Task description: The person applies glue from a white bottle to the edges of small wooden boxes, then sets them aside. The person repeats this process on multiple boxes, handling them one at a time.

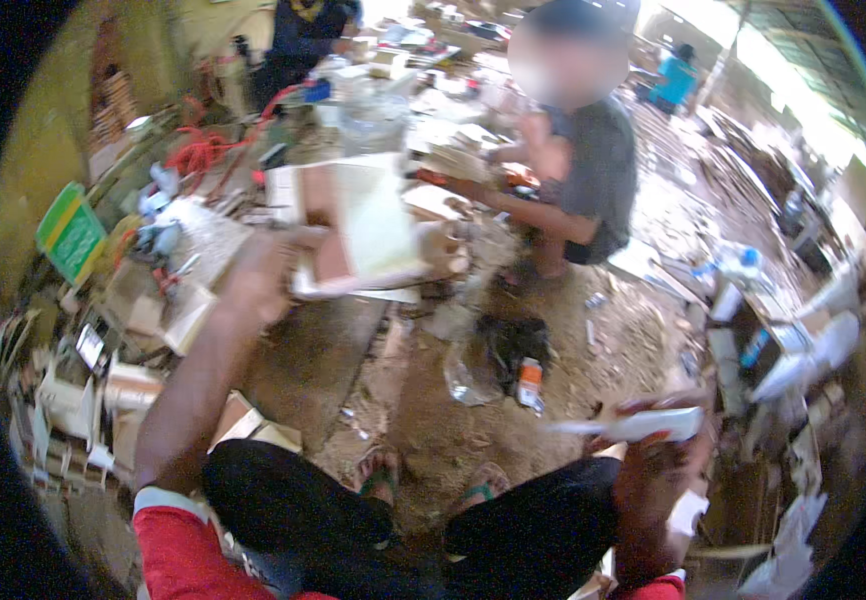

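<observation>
My left hand [275, 262], blurred by motion, grips the near left side of a pale, shallow wooden box-like piece [383, 220] with a reddish-brown strip. The piece is held up in front of me, above a brown board [308, 350]. Off to the right, my right hand [653, 462] is closed round a white, elongated thing with a narrow tip [658, 425]. That tip points left; motion blur hides the exact kind. My two hands are well apart.
A person in a dark grey shirt [603, 165] sits opposite, arms close to the wooden piece. An orange-and-white bottle [530, 380] stands by a black plastic bag [513, 340] on the dusty ground. Wood offcuts [133, 385] lie at left, with red cord [193, 150] farther back.
</observation>
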Available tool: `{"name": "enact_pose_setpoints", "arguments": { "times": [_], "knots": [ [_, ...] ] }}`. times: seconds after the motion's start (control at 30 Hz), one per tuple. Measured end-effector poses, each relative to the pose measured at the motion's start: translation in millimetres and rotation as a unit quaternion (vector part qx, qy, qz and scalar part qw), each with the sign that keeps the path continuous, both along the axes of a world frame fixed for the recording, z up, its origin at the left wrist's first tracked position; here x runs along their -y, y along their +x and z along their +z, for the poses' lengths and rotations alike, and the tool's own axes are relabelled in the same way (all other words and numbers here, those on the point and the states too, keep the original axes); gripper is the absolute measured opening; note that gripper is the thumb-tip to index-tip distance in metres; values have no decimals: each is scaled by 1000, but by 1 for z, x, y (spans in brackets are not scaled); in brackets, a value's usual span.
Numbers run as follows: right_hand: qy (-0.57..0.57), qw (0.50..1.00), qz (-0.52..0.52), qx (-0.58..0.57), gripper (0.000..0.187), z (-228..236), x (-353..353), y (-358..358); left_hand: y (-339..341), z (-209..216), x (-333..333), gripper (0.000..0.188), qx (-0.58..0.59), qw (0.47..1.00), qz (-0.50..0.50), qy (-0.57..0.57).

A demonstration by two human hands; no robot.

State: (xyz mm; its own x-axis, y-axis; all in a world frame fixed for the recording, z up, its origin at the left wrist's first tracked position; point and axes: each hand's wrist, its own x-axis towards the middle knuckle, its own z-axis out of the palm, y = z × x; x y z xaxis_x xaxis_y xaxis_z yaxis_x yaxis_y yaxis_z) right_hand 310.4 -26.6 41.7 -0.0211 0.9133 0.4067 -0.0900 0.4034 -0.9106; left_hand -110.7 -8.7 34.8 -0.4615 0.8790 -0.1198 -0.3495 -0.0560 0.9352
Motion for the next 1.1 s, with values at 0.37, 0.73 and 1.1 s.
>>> {"name": "enact_pose_setpoints", "arguments": {
  "times": [0.37,0.73,1.1],
  "knots": [
    [318,944,84,27,28,56,-57,-67,128,33,66,26,-23,999,-31,-36],
    [362,917,112,128,33,32,-61,-69,129,12,61,37,-62,992,-110,6],
    [389,900,128,150,36,30,-68,-65,133,13,61,38,-105,984,-141,-37]
  ]
}}
